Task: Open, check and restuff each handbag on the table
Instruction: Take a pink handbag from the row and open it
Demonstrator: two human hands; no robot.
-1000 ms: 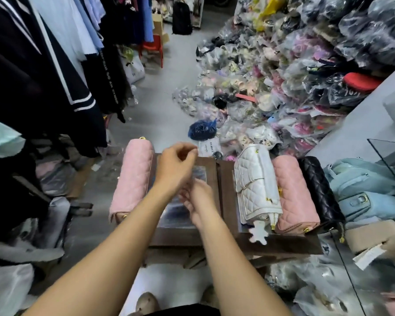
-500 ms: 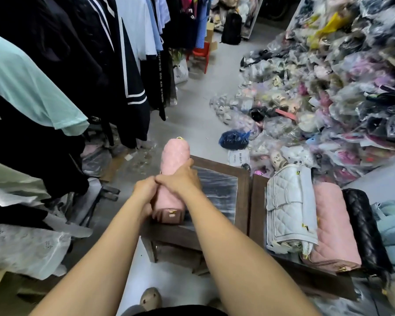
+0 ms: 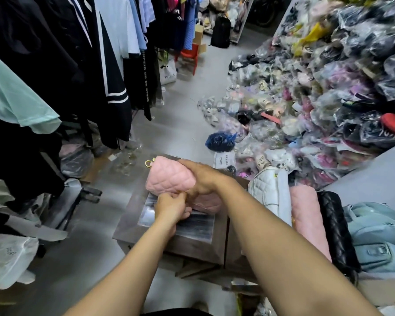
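Right hand [image 3: 203, 176]: curled over the top and right end of the pink handbag [image 3: 169, 176], gripping it. Left hand [image 3: 171, 206]: fingertips pinched on the bag's near lower edge; exact bit pinched hidden under the fingers. Bag over the far half of the left table, tilted; resting or lifted, cannot tell.

Room, big to small:
- Left side: rail of hanging clothes [image 3: 66, 65], mostly black, some white and blue; mint garment [image 3: 16, 96] nearest the camera.
- Right side: tall heap of plastic-wrapped goods [image 3: 328, 87], spilling down onto the floor.
- Between them: grey concrete floor [image 3: 180, 124], aisle running away from the camera.
- Work surface: two dark wooden tables butted side by side. Left table [image 3: 126, 224] with a glossy streaked inset panel [image 3: 192, 226]; right table [image 3: 234, 238] mostly covered.
- On the right table, left to right, packed touching: white quilted handbag [image 3: 271, 192], second pink handbag [image 3: 306, 215], black quilted handbag [image 3: 335, 224]. Pale blue bags [image 3: 379, 236] just right of the black one.
- White plastic bag [image 3: 7, 258] on the floor, lower left.
- Far end of the aisle: black backpack [image 3: 220, 33], red chair [image 3: 189, 53] near it.
- Foot of the heap: dark blue bagged bundle [image 3: 220, 141].
- Smallest: gold ring [image 3: 149, 163] at the far corner of the held bag.
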